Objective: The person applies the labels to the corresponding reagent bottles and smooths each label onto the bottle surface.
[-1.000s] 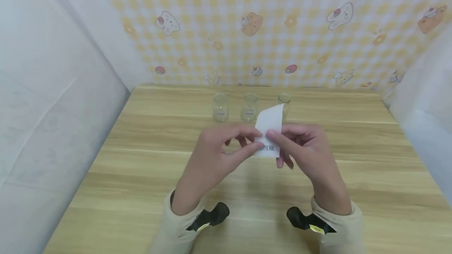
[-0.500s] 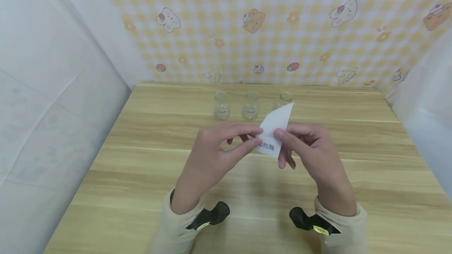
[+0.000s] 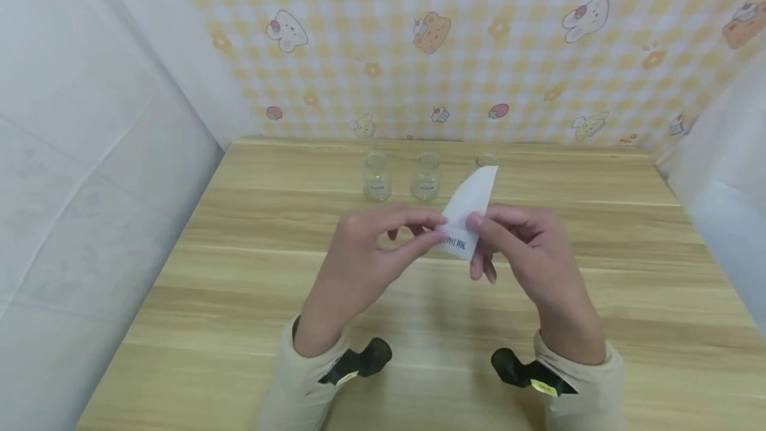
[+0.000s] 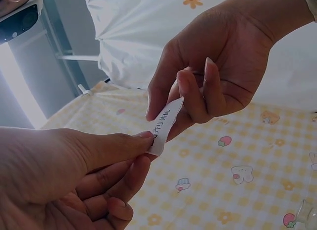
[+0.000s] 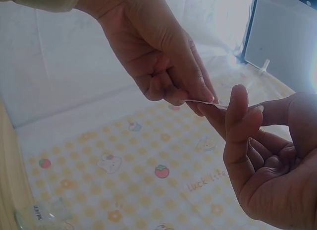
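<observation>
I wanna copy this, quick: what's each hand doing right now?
Left hand: pinching the white paper by its left edge.
Right hand: pinching the paper's right side.

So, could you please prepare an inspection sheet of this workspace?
Surface: wood-grain table.
Job's things: white paper slip, printed, held above the table; left glass bottle and middle glass bottle, upright, labelled; right glass bottle, partly hidden by the slip.
Clutter: nothing seen.
Hands: left hand and right hand both pinch the slip; black device at each wrist.
Cables: nothing seen.
Surroundings: checked cloth behind; left white sheet and right white sheet at the sides.
</observation>
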Action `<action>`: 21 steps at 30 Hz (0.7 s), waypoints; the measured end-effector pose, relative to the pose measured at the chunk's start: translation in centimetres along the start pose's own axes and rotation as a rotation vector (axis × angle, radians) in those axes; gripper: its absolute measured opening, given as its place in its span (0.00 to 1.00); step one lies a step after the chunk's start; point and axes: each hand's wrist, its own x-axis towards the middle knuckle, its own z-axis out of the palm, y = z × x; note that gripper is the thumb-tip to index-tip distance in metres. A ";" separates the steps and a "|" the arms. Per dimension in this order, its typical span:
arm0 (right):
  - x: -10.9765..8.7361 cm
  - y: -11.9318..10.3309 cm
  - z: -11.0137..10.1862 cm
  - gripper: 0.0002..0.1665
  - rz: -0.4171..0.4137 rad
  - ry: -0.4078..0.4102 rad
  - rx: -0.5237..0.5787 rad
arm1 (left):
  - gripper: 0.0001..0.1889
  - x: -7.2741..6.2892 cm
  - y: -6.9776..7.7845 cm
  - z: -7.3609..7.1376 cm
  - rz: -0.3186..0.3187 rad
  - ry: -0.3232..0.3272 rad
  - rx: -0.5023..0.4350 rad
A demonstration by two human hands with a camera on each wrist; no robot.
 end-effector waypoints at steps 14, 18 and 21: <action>0.0 -0.1 0.0 0.15 0.014 0.018 0.003 | 0.07 0.0 -0.3 0.1 0.029 0.020 0.003; 0.0 -0.1 0.1 0.14 0.022 0.037 0.004 | 0.08 0.1 -0.4 0.3 0.060 0.043 0.008; 0.0 0.0 0.2 0.13 0.017 0.050 0.004 | 0.07 0.0 -0.3 0.3 0.059 0.052 0.020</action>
